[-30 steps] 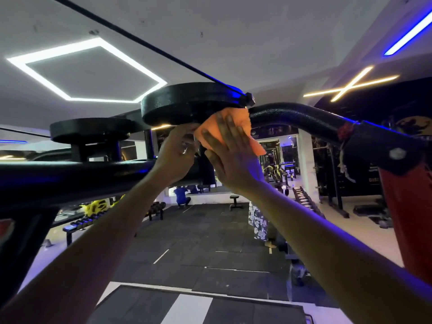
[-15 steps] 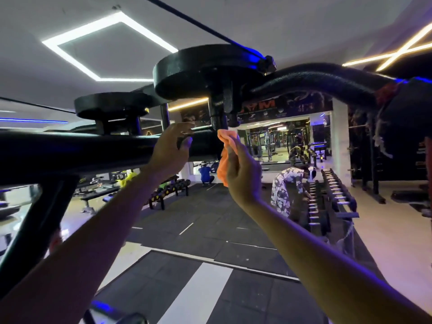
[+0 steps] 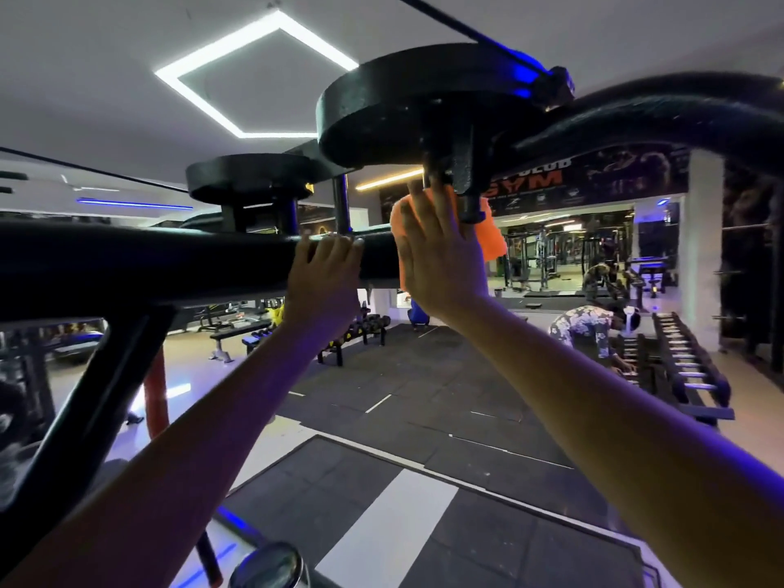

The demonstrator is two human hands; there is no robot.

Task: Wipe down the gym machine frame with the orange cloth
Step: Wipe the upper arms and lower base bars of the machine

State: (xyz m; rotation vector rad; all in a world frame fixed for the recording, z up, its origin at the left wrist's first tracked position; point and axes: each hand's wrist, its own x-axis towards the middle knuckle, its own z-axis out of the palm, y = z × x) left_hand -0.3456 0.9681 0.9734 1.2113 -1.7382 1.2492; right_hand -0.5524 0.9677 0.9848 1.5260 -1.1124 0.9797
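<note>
Right hand (image 3: 441, 261) presses orange cloth (image 3: 492, 235) against frame (image 3: 169, 265); left hand (image 3: 324, 278) grips frame.

The black frame tube (image 3: 169, 265) runs across from the left at hand height and blocks any straight reach forward there. Above it hang two round black pulleys, the large pulley (image 3: 407, 108) near and the small pulley (image 3: 250, 176) farther left, leaving only a narrow slot between their undersides and the tube. A bracket and bolt (image 3: 471, 180) drop from the large pulley into that slot. On the right the curved padded bar (image 3: 662, 116) closes off the upper corner. Below the tube, between the two forearms, the way looks open, though the diagonal brace (image 3: 97, 396) at left cuts across it.
</note>
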